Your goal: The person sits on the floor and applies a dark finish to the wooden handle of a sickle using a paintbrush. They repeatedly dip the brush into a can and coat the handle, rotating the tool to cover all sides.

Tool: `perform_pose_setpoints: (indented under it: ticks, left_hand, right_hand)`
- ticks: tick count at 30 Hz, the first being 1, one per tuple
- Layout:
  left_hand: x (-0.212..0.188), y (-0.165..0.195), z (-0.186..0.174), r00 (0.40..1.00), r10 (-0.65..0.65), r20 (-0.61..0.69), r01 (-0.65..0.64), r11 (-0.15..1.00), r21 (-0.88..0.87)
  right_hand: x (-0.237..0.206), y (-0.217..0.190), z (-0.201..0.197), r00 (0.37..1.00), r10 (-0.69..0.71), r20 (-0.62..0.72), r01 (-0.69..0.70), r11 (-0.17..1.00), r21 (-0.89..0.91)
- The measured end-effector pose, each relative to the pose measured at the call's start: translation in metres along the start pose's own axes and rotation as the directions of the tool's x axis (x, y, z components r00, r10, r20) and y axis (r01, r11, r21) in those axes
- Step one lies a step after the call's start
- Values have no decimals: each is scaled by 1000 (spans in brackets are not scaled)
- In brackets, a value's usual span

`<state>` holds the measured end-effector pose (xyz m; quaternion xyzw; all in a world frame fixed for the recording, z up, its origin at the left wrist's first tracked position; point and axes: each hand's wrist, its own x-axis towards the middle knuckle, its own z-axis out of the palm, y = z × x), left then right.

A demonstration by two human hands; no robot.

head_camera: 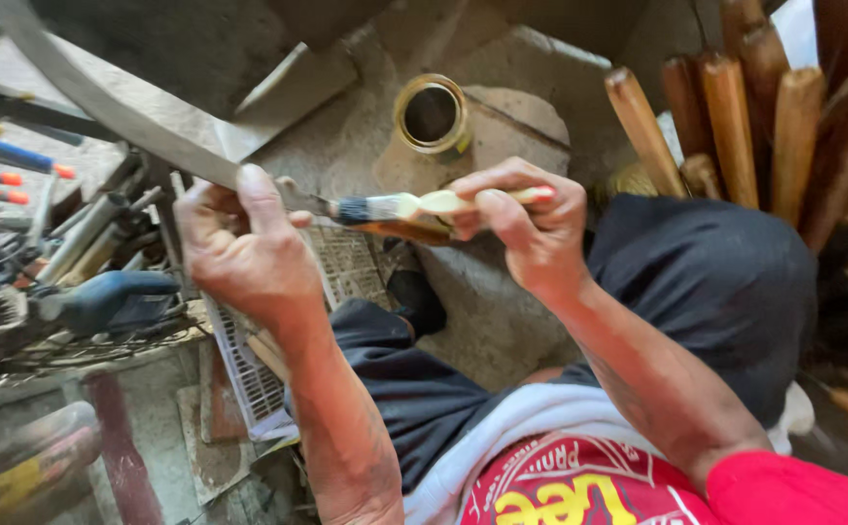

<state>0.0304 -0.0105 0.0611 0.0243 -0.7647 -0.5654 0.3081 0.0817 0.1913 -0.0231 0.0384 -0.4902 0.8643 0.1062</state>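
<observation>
Rough concrete floor [501, 321] is seen beneath everything. Left of the open tin [431, 114], a long curved blade [103, 107] is gripped by the left hand [244, 248]; below the tin, a paintbrush [414, 206] is held in the right hand's [526, 228] closed fingers, bristles touching the blade. Right of the tin, wooden handles [735, 117] are stacked.

1. The left hand [239, 248] is bare, with no glove, ring or watch; its forearm is uncovered up to the frame edge.
2. The right hand [526, 228] is likewise bare, and its forearm is uncovered up to a short red sleeve [793, 491] at the upper arm.
3. The shirt [579, 486] is red with yellow lettering and a white printed band across the chest.
4. Its hem [501, 428] shows as a white band of cloth.
5. The trousers [706, 282] are dark, near black, loose and creased over both legs.
6. A dark shoe [414, 297] covers one foot.
</observation>
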Motion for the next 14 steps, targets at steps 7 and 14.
perform_pose_setpoints:
  ticks: [7, 14]
  left_hand:
    - [6, -2, -12, 993, 114, 22, -115, 992, 47]
    - [12, -9, -20, 986, 164, -23, -164, 986, 37]
  right_hand:
    - [2, 37, -34, 998, 63, -24, -63, 998, -1]
    - [5, 121, -113, 924, 145, -353, -202, 971, -130]
